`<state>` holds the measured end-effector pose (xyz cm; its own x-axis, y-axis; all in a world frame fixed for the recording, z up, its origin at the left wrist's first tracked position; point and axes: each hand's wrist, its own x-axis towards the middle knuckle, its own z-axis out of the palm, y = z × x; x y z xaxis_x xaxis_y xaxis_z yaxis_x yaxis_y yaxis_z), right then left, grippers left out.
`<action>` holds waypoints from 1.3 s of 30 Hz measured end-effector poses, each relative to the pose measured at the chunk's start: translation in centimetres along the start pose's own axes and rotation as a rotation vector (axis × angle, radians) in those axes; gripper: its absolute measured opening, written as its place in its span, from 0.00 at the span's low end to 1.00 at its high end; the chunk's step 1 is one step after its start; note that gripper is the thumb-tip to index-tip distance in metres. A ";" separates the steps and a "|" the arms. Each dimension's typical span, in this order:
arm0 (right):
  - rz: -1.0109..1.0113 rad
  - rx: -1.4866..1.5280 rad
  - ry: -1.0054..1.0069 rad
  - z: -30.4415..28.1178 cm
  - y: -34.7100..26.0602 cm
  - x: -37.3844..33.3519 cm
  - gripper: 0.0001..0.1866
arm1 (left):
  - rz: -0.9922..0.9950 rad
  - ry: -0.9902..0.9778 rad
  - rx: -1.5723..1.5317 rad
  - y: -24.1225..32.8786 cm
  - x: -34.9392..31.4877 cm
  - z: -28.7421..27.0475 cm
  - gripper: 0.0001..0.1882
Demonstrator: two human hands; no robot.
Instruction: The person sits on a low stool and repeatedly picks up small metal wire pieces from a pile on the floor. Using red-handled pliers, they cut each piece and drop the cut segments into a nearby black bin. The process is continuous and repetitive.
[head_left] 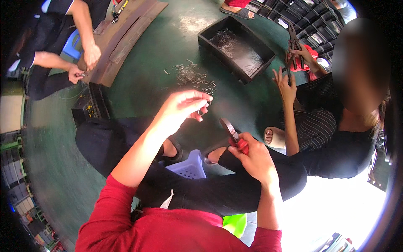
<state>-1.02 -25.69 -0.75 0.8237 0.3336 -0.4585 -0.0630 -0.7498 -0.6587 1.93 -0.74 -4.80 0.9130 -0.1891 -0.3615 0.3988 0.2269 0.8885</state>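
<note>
My left hand [181, 108] is raised in front of me, its thumb and fingertips pinched on a small curved metal piece [200, 112]. To its right and nearer to me, my right hand [257, 158] grips the red handles of a pair of pliers [230, 129]. The dark jaws point up and left, apart from the metal piece. Whether the jaws are fully closed is hard to tell. Beyond my left hand, a loose pile of small bent metal pieces [194, 79] lies on the green floor.
A black crate [224, 61] holding many metal pieces stands beyond the pile. On the right, a co-worker's hand [286, 88] is beside dark pliers [296, 52]. Another person's hands [91, 56] work at the upper left, beside a brown board [130, 40]. A lilac plastic basket [194, 161] is between my legs.
</note>
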 end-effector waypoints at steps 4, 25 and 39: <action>-0.001 0.210 -0.095 1.8 -1.6 -0.3 0.17 | -0.015 -0.016 -0.044 0.2 -3.0 -0.2 0.10; -0.044 0.148 -0.064 3.7 -3.6 -1.3 0.18 | -0.039 -0.090 -0.013 0.3 -5.3 -0.5 0.08; -0.003 0.126 -0.078 3.8 -3.1 -1.5 0.17 | 0.001 -0.068 0.098 0.2 -5.4 0.0 0.08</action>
<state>-4.22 -21.68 -0.32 0.7781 0.3823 -0.4984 -0.1350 -0.6731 -0.7272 -2.90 0.35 -2.72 0.9042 -0.2538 -0.3435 0.3844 0.1330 0.9135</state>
